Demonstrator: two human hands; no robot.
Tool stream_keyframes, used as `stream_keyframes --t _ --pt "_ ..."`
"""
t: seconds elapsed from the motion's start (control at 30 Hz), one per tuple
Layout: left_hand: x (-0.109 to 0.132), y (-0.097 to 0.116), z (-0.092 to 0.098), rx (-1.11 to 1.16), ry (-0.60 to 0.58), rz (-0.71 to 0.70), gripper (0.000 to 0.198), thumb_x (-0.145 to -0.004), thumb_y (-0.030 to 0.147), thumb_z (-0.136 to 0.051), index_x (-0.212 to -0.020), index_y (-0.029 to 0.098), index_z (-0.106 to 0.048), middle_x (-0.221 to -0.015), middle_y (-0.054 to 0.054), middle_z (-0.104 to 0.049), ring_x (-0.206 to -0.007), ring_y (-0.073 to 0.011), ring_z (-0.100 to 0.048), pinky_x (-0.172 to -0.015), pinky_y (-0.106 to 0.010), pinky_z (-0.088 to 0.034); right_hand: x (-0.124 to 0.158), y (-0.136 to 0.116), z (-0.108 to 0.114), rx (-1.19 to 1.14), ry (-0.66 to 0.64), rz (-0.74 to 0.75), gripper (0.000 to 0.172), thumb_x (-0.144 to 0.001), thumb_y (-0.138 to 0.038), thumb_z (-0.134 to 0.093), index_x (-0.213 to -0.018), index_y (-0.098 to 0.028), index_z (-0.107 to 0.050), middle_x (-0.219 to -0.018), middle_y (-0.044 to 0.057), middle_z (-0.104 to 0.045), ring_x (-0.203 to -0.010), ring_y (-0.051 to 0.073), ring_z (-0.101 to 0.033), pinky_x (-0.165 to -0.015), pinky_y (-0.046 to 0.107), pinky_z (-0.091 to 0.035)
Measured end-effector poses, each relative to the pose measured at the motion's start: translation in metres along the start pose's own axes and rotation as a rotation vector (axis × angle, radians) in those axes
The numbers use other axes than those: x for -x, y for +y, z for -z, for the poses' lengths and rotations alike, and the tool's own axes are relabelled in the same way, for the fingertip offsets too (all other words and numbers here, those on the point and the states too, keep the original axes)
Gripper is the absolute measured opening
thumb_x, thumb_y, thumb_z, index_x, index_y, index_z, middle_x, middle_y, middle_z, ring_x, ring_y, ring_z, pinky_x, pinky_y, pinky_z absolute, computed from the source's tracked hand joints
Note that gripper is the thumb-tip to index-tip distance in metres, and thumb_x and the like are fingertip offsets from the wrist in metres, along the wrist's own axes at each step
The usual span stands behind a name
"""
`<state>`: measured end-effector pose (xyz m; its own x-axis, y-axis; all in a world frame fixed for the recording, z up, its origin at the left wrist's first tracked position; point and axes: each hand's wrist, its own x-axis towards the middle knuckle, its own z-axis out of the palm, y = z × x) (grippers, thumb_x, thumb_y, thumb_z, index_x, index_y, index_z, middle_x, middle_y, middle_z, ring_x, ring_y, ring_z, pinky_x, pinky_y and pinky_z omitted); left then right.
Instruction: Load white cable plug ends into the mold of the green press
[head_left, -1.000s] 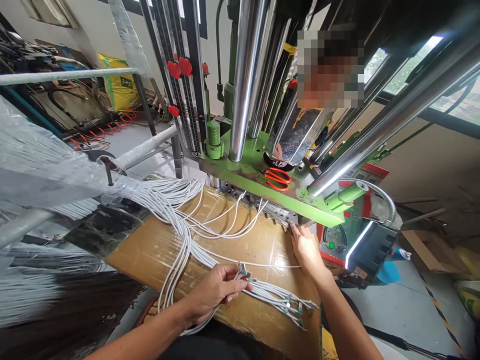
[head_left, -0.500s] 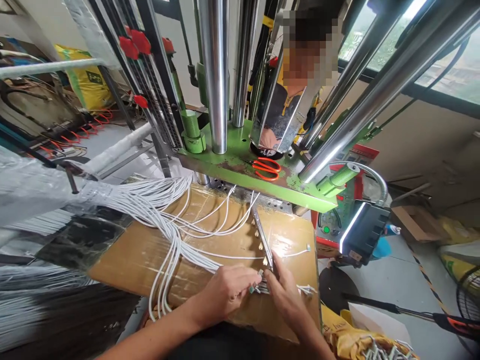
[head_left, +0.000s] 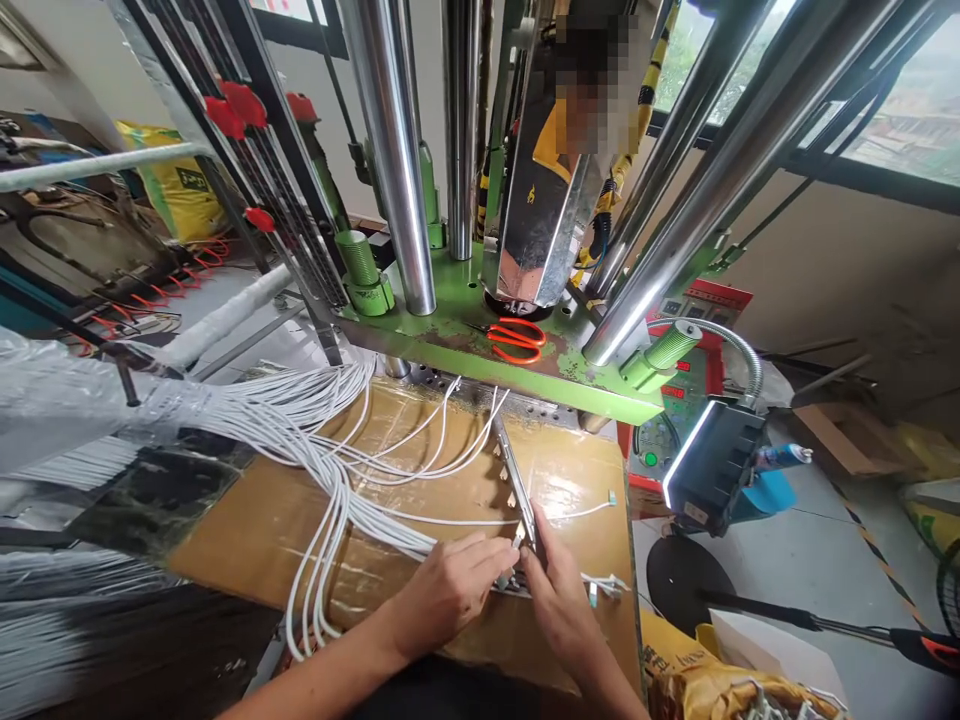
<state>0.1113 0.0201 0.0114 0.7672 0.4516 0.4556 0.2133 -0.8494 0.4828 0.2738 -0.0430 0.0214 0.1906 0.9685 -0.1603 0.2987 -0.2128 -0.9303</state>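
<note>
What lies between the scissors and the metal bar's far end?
In the head view, the front part of the green plate and, below it, the drilled strip lie between the scissors and metal bar; white cables run close by.

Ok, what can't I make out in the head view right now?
All in the head view:
Left hand: its own fingers hide what lies inside its grasp.
Metal bar: its near end is covered by the right hand.
White cables: some ends pass out of sight beneath the green plate.
Control panel: red digits too small to read reliably.
Yellow bag: cut off by the bottom edge.
</note>
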Motion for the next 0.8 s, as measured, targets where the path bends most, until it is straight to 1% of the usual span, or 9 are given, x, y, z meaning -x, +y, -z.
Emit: stream_keyframes --t 0.13,0.23,0.3,0.47,0.6,0.8 --pt "0.0024 0.0004 -0.0012 -0.052 0.005 -0.007 0.032 -0.088 0.004 -0.042 -0.115 0.013 -0.057 -0.106 -0.010 -0.069 -0.091 -0.0208 -0.064 -0.077 -0.033 -0.056 0.0012 0.0031 -0.0030 0.030 0.023 -0.016 0.054 -0.091 -0.027 -0.043 -0.144 -0.023 -0.035 -0.145 0.004 -0.044 -0.136 0.023 -0.036 -0.114 0.045 -0.024" --pt "0.0029 0.0009 -0.0006 -0.062 0.000 -0.004 0.033 -0.087 0.003 -0.041 -0.114 0.013 -0.058 -0.105 -0.010 -0.069 -0.088 -0.0201 -0.065 -0.074 -0.032 -0.056 0.0019 0.0057 -0.0061 0.050 0.063 -0.009 0.055 -0.089 -0.027 -0.044 -0.143 -0.023 -0.037 -0.144 0.003 -0.046 -0.134 0.023 -0.040 -0.113 0.044 -0.027" --pt "0.0034 0.0008 -0.0005 -0.063 -0.003 -0.006 0.035 -0.086 0.003 -0.041 -0.114 0.013 -0.058 -0.104 -0.011 -0.069 -0.088 -0.0196 -0.065 -0.075 -0.031 -0.056 0.0022 0.0059 -0.0071 0.056 0.078 0.001 0.055 -0.088 -0.026 -0.045 -0.143 -0.023 -0.039 -0.142 0.003 -0.047 -0.132 0.022 -0.042 -0.113 0.044 -0.029" --pt "0.0042 0.0014 -0.0013 0.005 0.020 0.014 0.035 -0.086 0.001 -0.041 -0.114 0.014 -0.057 -0.105 -0.010 -0.069 -0.092 -0.0186 -0.065 -0.081 -0.031 -0.056 0.0027 0.0047 -0.0074 0.069 0.059 -0.014 0.054 -0.089 -0.028 -0.044 -0.142 -0.020 -0.039 -0.144 0.006 -0.045 -0.134 0.022 -0.040 -0.113 0.044 -0.026" --pt "0.0037 0.0037 -0.0013 -0.008 0.017 0.012 0.033 -0.088 0.003 -0.041 -0.113 0.014 -0.058 -0.105 -0.011 -0.069 -0.089 -0.0192 -0.066 -0.077 -0.032 -0.057 0.0033 0.0073 -0.0092 0.100 0.062 -0.006 0.055 -0.088 -0.028 -0.042 -0.142 -0.018 -0.039 -0.146 0.007 -0.042 -0.135 0.022 -0.037 -0.114 0.043 -0.024" --pt "0.0043 0.0034 -0.0037 0.040 0.052 0.036 0.032 -0.088 0.004 -0.041 -0.113 0.015 -0.059 -0.103 -0.011 -0.070 -0.089 -0.0184 -0.066 -0.078 -0.031 -0.057 0.0031 0.0065 -0.0085 0.077 0.064 -0.018 0.054 -0.088 -0.028 -0.044 -0.141 -0.020 -0.040 -0.144 0.006 -0.045 -0.134 0.022 -0.040 -0.113 0.043 -0.026"
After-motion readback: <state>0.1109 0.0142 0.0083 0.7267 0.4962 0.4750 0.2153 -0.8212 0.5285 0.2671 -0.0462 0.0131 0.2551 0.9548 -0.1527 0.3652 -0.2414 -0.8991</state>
